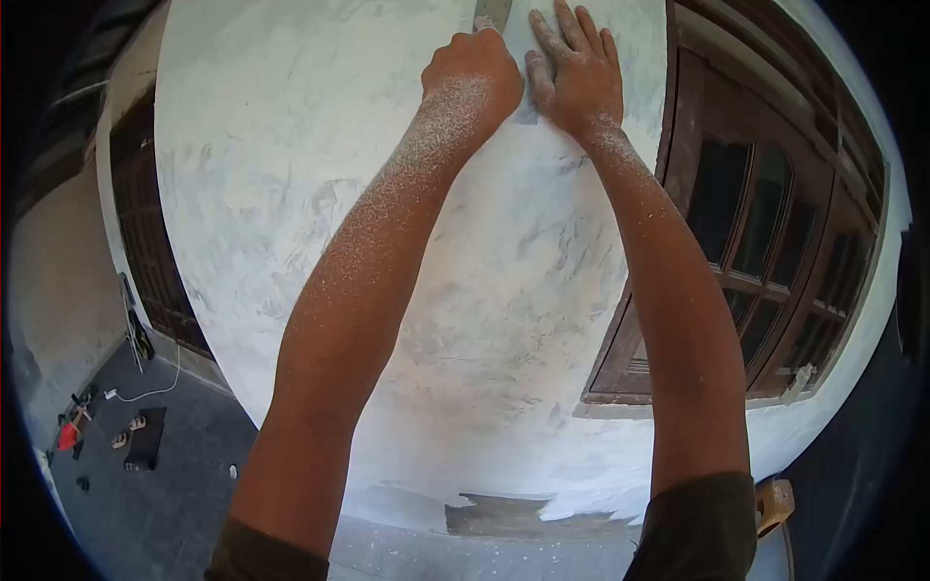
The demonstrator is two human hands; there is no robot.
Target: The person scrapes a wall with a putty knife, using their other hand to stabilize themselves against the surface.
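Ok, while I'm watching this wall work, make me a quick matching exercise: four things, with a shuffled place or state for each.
1. Left hand
2. Right hand
3. Window
4. Red item

A. Set in the wall, brown-framed with panes
B. Down on the dark floor
C. Closed around a flat tool
D. Fingers spread against the wall

Pairs: 1-C, 2-D, 3-A, 4-B
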